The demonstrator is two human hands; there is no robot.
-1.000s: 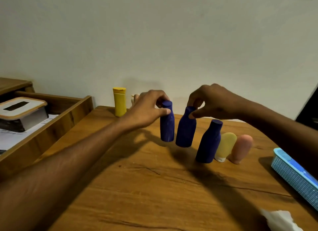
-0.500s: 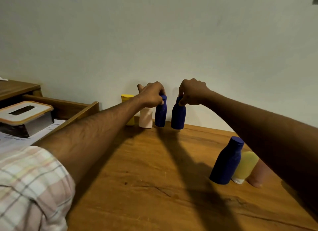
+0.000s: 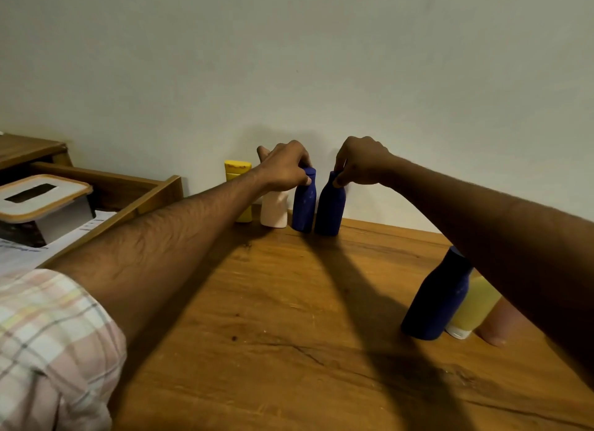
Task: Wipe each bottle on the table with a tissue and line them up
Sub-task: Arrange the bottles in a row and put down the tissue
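hands [image 3: 286,168] [image 3: 361,162] each pinching a matte blue bottle [image 3: 303,202] [image 3: 330,205] neck, upright on grained wood table [image 3: 273,318]

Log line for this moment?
left hand grips blue bottle | right hand grips second blue bottle | both at wall row

dim warm light | arm shadows long across table [image 3: 289,350] | edges warped, slightly soft
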